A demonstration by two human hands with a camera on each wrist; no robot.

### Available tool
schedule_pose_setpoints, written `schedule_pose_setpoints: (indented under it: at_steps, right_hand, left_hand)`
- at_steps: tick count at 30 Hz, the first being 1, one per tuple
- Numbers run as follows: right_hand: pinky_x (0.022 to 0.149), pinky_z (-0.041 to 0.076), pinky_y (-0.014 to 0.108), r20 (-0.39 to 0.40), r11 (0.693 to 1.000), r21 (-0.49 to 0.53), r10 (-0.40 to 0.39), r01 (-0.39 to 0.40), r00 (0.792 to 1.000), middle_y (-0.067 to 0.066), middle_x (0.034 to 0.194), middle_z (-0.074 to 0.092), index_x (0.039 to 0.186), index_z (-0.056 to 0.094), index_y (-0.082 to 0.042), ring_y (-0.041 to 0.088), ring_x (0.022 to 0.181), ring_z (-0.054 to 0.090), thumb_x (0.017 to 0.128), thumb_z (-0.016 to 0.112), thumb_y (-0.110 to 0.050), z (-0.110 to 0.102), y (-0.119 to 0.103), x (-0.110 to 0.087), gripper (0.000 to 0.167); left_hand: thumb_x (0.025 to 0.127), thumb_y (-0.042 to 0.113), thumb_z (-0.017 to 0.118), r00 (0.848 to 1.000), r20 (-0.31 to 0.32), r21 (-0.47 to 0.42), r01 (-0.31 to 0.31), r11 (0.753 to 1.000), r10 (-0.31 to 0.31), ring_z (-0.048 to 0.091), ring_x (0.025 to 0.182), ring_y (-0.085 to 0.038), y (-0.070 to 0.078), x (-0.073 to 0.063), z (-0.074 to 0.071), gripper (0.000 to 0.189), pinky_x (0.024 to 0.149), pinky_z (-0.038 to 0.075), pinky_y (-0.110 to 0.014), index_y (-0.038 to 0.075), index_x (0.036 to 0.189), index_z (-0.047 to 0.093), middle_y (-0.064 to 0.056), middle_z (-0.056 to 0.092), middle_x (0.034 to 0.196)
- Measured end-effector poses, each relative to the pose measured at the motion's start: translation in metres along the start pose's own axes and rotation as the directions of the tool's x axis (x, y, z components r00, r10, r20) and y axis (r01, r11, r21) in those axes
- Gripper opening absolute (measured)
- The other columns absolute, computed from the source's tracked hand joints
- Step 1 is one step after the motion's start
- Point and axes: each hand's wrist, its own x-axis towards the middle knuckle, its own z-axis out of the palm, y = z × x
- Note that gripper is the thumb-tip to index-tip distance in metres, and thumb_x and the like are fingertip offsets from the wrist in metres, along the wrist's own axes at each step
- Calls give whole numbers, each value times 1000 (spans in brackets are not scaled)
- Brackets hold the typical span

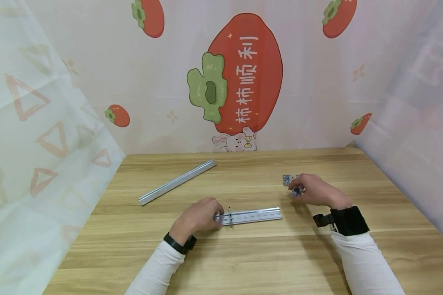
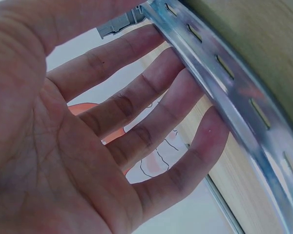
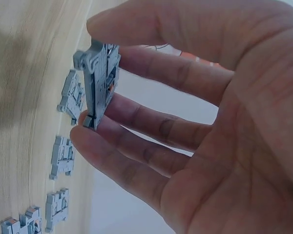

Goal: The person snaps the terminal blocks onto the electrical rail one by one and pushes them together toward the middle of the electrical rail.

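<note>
Presently, the person's left hand (image 1: 199,217) is resting on the left end of a short slotted rail (image 1: 256,215), a flat strip of bright, smooth metal with raised edges and a row of oblong slots along its middle. In the left wrist view the fingers (image 2: 151,87) are lying straight and slightly spread, their tips touching the rail's edge; nothing is curled round it. One grey plastic clip (image 1: 230,216) is sitting upright across the rail, just beside that hand.

To the right, well apart from the rail, the right hand (image 1: 315,190) is pinching a terminal block (image 3: 100,80) between thumb and fingertips. The block is a thin, flat piece of moulded grey plastic with a stepped, notched outline, and it is being held on edge just above the table (image 1: 243,254). Several like blocks (image 3: 63,156) are lying flat on the wood beside the fingers.

A longer plain rail (image 1: 177,182) of the same dull silver metal is lying at a slant on the far left of the table. The tabletop is showing a pale, straight wood grain. Both forearms are wearing white sleeves with dark wrist straps
</note>
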Motion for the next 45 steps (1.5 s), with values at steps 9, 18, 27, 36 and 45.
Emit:
schedule_pose_setpoints:
  at_steps: [9,18,27,36,45]
  right_hand:
    - [77,53,41,-23,1000,8,7,-7,1000,8,101,65,111,74,0,24,91,62,84,79,-4,-1,-3,0,28]
    - [77,52,42,-61,1000,-9,-11,10,998,8,99,63,108,75,-1,27,90,62,82,81,-5,1,-7,0,27]
    - [80,53,45,-60,1000,-12,14,-15,998,8,99,63,108,74,-2,28,92,62,81,82,-4,0,-12,0,28]
    - [79,54,44,-53,1000,8,10,-9,999,9,102,63,112,73,-4,27,94,63,82,82,-4,1,-14,-1,31]
    - [79,53,43,-49,1000,5,-8,8,999,9,103,63,108,75,-6,27,93,61,82,80,-3,3,-14,1,27]
  left_hand:
    - [81,13,86,1000,5,4,-5,1000,5,54,74,-12,0,-1,-1,20,65,47,-31,8,99,77,-2,68,96]
    - [80,10,85,1000,25,8,-11,1000,11,53,74,-12,-1,-1,-2,22,64,46,-30,7,101,77,-1,66,94]
    - [80,10,85,1000,22,14,-21,1000,21,53,76,-13,-2,-1,-2,24,66,47,-31,7,103,77,-2,67,96]
    - [80,9,85,1000,23,14,-13,1000,12,54,77,-13,-2,-2,-1,26,67,48,-32,6,105,77,-2,67,97]
    - [80,9,84,1000,16,14,-5,1000,5,55,80,-13,-1,-2,-1,25,72,50,-34,6,104,77,-3,68,99]
